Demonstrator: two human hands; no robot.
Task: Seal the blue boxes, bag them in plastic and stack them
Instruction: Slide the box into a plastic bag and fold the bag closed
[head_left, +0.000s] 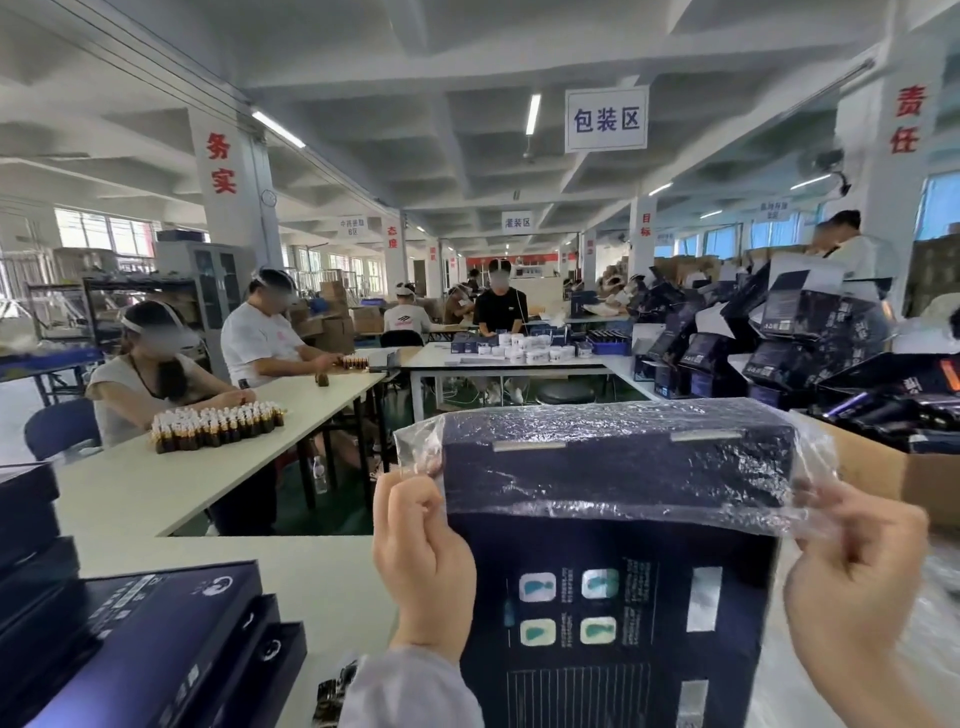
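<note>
The blue box (613, 597) is upright right in front, between the two hands. Its top part is inside a clear plastic bag (623, 467), and the lower part is bare. The left hand (423, 561) has its fingers curled tight and pinches the left edge of the bag. The right hand (857, 566) is curled too and pinches the right edge.

I think the box is stiff card and not very heavy, so it should keep its shape when pushed. The bag is thin, soft and crinkly, and it looks slippery. It could tear on the sharp box corners. The best places to hold are its two open edges, one on each side, pulling evenly.

More blue boxes (140, 639) lie stacked at the lower left. The white sign (606, 119) overhead reads 包装区, and a smaller sign (518, 222) far back reads 灌装区. Red words on the left pillar (222, 162) read 务实, and on the right pillar (906, 119) 责任. The small print on the box is too blurry to read
</note>
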